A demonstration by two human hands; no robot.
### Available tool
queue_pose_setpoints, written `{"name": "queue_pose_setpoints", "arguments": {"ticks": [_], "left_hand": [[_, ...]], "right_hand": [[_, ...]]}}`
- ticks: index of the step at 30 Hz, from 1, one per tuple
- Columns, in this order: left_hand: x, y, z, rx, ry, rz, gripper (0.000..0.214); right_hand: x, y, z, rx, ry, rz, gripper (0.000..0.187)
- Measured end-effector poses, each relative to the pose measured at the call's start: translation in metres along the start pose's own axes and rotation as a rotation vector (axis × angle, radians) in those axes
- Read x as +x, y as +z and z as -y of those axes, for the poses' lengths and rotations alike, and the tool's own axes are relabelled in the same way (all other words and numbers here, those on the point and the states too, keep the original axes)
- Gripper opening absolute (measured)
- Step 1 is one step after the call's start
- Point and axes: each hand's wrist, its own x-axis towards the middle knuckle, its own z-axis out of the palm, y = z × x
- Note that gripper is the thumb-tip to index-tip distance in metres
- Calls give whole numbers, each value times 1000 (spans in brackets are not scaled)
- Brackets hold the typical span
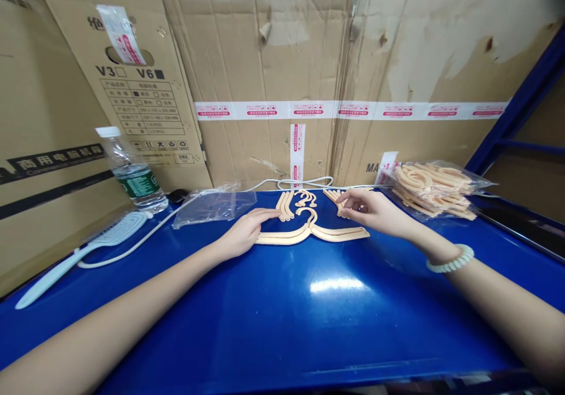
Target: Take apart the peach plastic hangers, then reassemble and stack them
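A peach-coloured plastic hanger (311,230) lies on the blue table, its hook pointing away from me. My left hand (245,233) rests at its left end, fingers stretched out, their tips against a group of loose hanger arms (286,205). Behind the hanger lie several loose hooks (305,196). My right hand (368,209) is over a second, fanned-out group of hanger arms (331,195). Its thumb and index finger close on the near end of one arm; the other fingers are curled and partly hide the group.
A clear bag of hanger parts (432,189) lies at the back right, a dark flat device (525,221) beside it. At left are a water bottle (136,180), a hairbrush (88,248), a crumpled plastic bag (212,203) and a white cable (145,245). Cardboard (273,148) walls the back.
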Motion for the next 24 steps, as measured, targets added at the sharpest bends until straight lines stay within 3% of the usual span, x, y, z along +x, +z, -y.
{"name": "queue_pose_setpoints", "arguments": {"ticks": [8,11,24], "left_hand": [[1,1,4,10,-63,-21,46],[2,1,4,5,-46,-3,45],[3,6,15,-49,10,50,53]], "right_hand": [[2,-10,0,548,264,-93,37],[2,-10,-1,657,327,-134,33],[13,4,-16,525,297,-180,21]]}}
